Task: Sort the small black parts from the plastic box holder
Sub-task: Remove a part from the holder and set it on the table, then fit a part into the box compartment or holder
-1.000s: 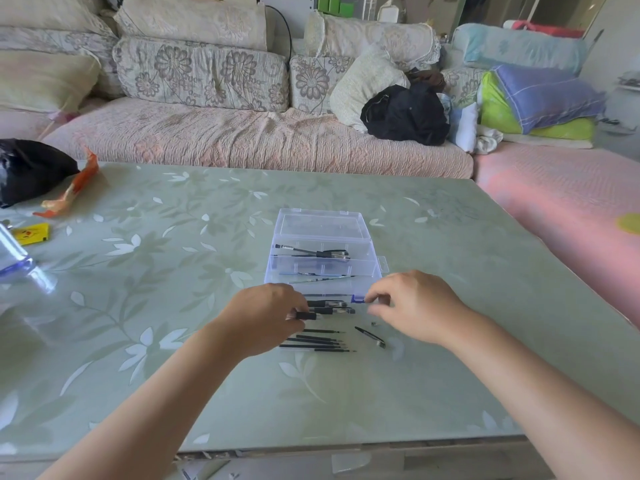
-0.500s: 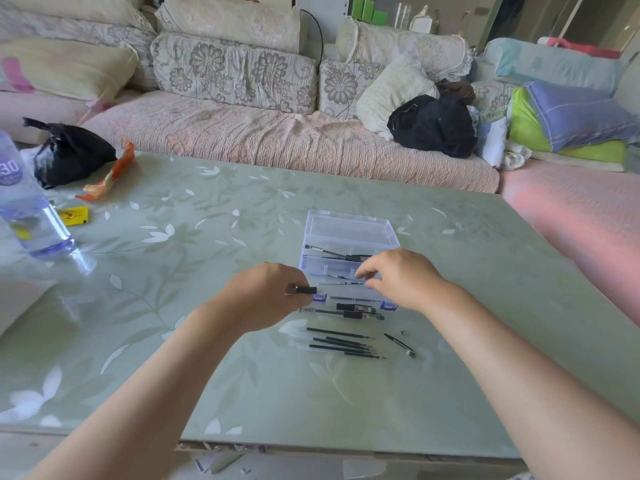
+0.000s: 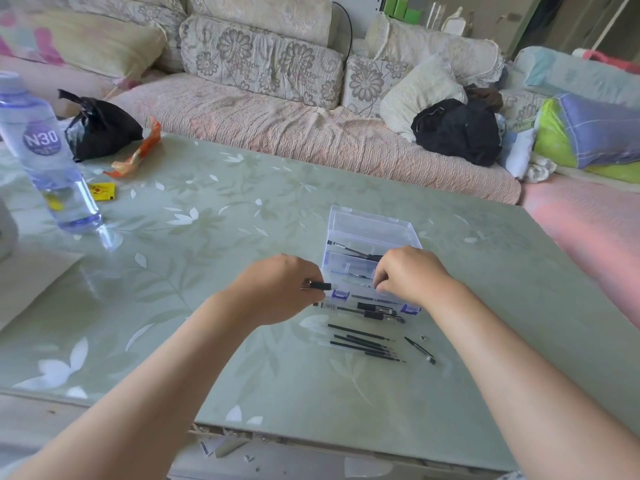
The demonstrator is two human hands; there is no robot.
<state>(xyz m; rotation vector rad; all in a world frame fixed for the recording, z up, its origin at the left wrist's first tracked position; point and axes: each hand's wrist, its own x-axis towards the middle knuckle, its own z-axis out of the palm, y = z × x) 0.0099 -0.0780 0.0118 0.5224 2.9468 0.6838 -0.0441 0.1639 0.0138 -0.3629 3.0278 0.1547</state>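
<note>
- Held a short black part (image 3: 320,285) pinched in the fingertips of the left hand (image 3: 280,289), just off the near-left corner of the plastic box (image 3: 370,223) and a little above the surface (image 3: 207,306).
- Reached with the right hand (image 3: 412,275) over the front compartment of the box, fingers curled downward. Could not tell whether clamped on anything.
- Judged the step as fetching the next piece out. Best done by keeping the left pinch firm and clear of the box wall, and by lifting thin pieces by one end with the right fingertips rather than raking them.
- Judged it wise to lay each piece with its own kind in front of the box, parallel to the others and not across them.
- Counted from the left: one water bottle (image 3: 45,157), one black bag (image 3: 100,133), one orange wrapper (image 3: 138,154) and one yellow packet (image 3: 102,191) — all well apart from the work.
- Counted one part in the left hand, one box, and at least one long black piece (image 3: 356,252) in the middle compartment.
- Counted two pen bodies (image 3: 374,310), as far as could be told, just beside the near wall. Nearer still, about five thin black refills (image 3: 363,342) in a row, with one slim strip (image 3: 419,349) and one tiny metal bit (image 3: 424,338) to their right.
</note>
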